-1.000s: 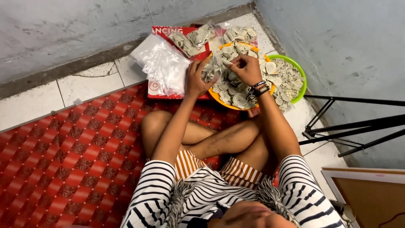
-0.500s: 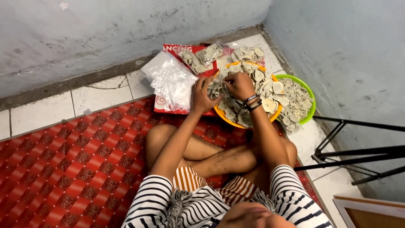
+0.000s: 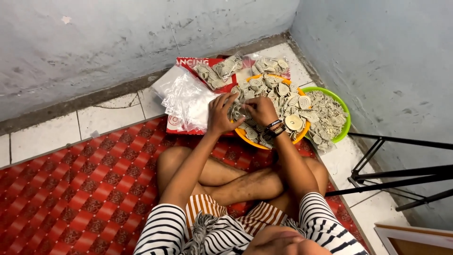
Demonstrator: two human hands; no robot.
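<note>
Both hands, left hand (image 3: 221, 114) and right hand (image 3: 261, 109), now meet over the orange bowl's (image 3: 245, 138) left edge, clamped on a bunched clear bag (image 3: 237, 109) of coils. Earlier the right hand was deeper in that bowl. Green bowl (image 3: 343, 109) sits right of it.

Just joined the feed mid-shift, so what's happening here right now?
A person sits cross-legged on a red patterned mat. Both hands, left hand and right hand, meet over an orange bowl heaped with pale spiral pieces, holding a small bunch of them. A green bowl of the same stands beside it; clear plastic bags lie to the left.
</note>
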